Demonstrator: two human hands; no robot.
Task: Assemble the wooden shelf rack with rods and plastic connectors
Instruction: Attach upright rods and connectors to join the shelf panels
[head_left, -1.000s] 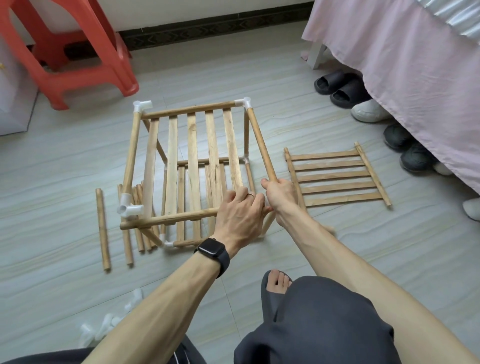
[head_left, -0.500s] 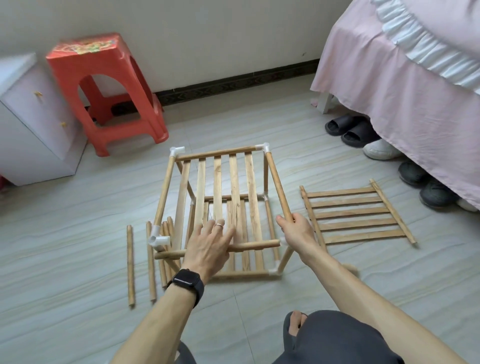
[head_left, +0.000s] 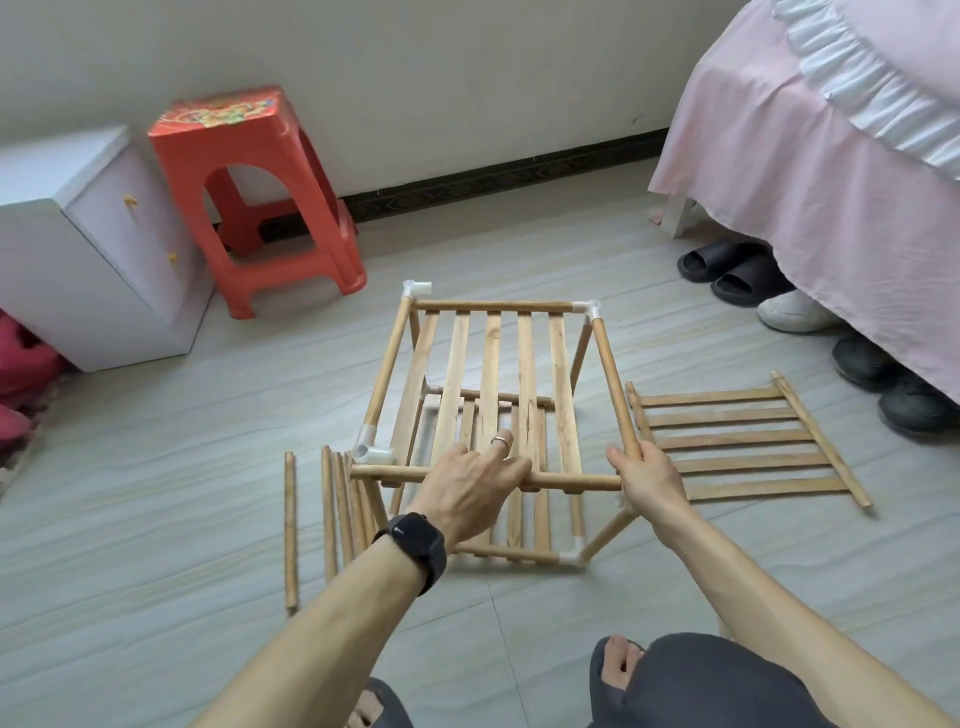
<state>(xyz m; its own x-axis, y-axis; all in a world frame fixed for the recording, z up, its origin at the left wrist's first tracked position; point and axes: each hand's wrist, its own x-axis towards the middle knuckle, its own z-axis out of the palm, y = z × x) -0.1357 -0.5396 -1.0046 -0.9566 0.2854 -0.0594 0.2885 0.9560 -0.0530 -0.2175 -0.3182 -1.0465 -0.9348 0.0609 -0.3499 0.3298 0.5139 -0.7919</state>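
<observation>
The left hand (head_left: 470, 486) rests, fingers straight, on the front rod (head_left: 571, 481) (ring showing). The right hand (head_left: 649, 475) grips the side rod (head_left: 613, 384).

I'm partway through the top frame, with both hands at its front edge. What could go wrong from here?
1. No connector shows at the near right corner: the side rod and front rod meet only at the right hand. Letting go could drop that corner.
2. The front rod's left end lies outside the near-left connector, so it may slip under the left hand.
3. Loose rods on the floor could roll underfoot.
</observation>
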